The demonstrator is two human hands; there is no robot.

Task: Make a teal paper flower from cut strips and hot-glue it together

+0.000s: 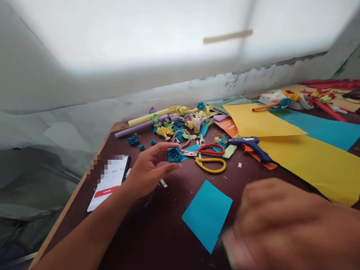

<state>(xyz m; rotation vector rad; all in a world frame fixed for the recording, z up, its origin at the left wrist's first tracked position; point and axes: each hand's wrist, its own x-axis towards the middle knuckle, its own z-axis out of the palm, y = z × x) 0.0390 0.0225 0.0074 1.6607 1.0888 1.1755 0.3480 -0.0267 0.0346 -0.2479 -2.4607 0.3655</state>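
Note:
My left hand [149, 168] pinches a crumpled blue paper flower [174, 155] between thumb and fingertips, above the brown table. Just past the flower lie scissors [211, 159] with one red and one yellow handle, their blades partly hidden behind it. My right hand [284, 225] is large and smeared by motion at the lower right, with curled fingers. Whether it holds anything cannot be seen. Between the two hands a square of blue paper [207, 215] lies flat on the table.
A phone [108, 183] lies at the left edge. Beyond the scissors are a blue glue gun [250, 144], a small bottle [196, 123], a grey ring [181, 138] and paper flowers and scraps [165, 132]. Rolled paper tubes [146, 118] lie behind. Yellow sheets [315, 161] cover the right side.

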